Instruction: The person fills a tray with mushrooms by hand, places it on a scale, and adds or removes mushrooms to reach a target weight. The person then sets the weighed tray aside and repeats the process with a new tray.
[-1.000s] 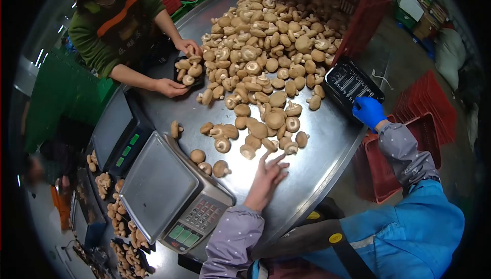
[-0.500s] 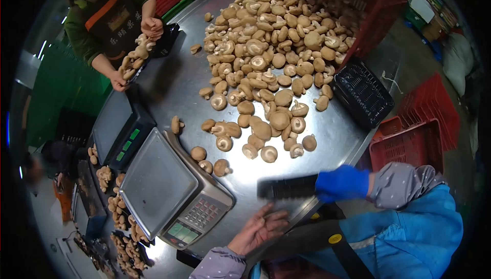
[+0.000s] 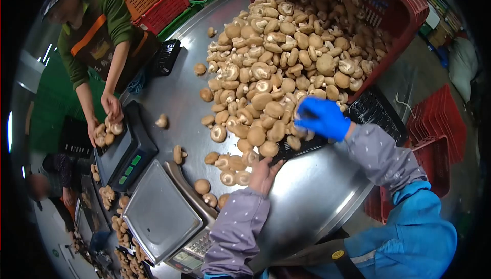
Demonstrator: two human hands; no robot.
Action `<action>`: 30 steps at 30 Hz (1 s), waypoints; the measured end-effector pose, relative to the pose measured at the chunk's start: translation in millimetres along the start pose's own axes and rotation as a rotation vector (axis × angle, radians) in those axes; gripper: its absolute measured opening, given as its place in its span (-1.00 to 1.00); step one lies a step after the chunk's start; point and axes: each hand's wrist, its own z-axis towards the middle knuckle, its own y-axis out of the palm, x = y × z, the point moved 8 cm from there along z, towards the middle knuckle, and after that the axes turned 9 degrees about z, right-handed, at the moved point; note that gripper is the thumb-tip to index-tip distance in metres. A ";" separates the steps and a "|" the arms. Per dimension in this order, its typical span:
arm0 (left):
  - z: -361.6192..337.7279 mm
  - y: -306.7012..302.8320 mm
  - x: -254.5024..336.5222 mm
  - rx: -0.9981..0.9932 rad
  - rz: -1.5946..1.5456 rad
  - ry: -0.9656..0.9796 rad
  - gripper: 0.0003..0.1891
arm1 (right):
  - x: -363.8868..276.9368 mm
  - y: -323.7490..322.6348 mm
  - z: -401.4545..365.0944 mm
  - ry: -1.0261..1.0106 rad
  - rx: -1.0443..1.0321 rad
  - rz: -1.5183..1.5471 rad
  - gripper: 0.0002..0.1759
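A large heap of brown mushrooms [image 3: 266, 69] spreads over the metal table [image 3: 307, 192], spilling from a tipped red crate [image 3: 404, 18]. At the heap's near edge lies a black tray [image 3: 302, 148], partly covered by mushrooms. My bare left hand [image 3: 263, 175] is at the tray's left end, its fingers closed on the edge. My right hand [image 3: 323, 119], in a blue glove, reaches over the mushrooms above the tray's right part. Its fingers are bent around mushrooms; how many is hidden.
Left of my left arm is a silver scale [image 3: 161, 212]; beyond it stands a dark scale [image 3: 128, 146], where a co-worker [image 3: 102, 38] holds a tray of mushrooms. Stacked black trays [image 3: 376, 115] lie at right, red crates [image 3: 437, 125] beside the table.
Both my hands have moved forward to the heap, and the black tray has gone from the table's near edge to the mushrooms. The co-worker has brought their tray to the dark scale.
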 end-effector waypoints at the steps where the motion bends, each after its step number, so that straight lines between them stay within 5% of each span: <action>1: 12.1 7.2 2.4 -0.004 0.003 0.003 -0.66 | 3.1 -15.6 21.3 -0.067 0.123 -0.031 -0.60; 3: 28.5 19.2 3.9 -0.062 0.099 0.012 -0.65 | 17.0 -25.4 52.0 -0.130 0.246 -0.060 -0.56; 6: 41.4 20.0 7.5 -0.106 0.114 0.088 -0.64 | 65.0 30.8 75.0 0.106 -0.095 0.354 -0.43; 8: 40.0 16.1 6.9 -0.173 0.225 0.195 -0.62 | 36.5 35.8 58.5 0.031 -0.034 -0.144 -0.42; 10: 26.7 9.8 4.6 -0.235 0.329 0.296 -0.59 | 32.3 39.5 48.9 0.063 -0.055 -0.108 -0.42; 12: 17.2 -7.6 -27.9 -0.231 -0.094 -0.070 -0.51 | 20.0 53.9 31.8 -0.126 -0.111 -0.180 -0.37; 14: -17.9 -5.7 -32.6 -0.238 -0.056 -0.085 -0.41 | 18.1 52.0 21.0 -0.024 -0.136 0.032 -0.38; 17: -52.6 -15.7 -46.6 -0.242 -0.042 -0.098 -0.38 | 42.4 38.0 3.8 0.327 0.104 0.526 -0.40; 22: -97.5 -35.0 -58.9 -0.210 -0.005 -0.103 -0.37 | 1.8 19.2 -35.7 0.049 0.243 0.304 -0.29; 24: -113.2 -40.4 -58.2 -0.186 -0.025 -0.102 -0.39 | -13.9 30.3 -55.9 0.218 0.057 0.461 -0.39; 30: -152.6 -61.8 -41.7 -0.109 -0.027 -0.022 -0.42 | -87.0 48.7 -77.1 -0.012 -0.027 0.252 -0.52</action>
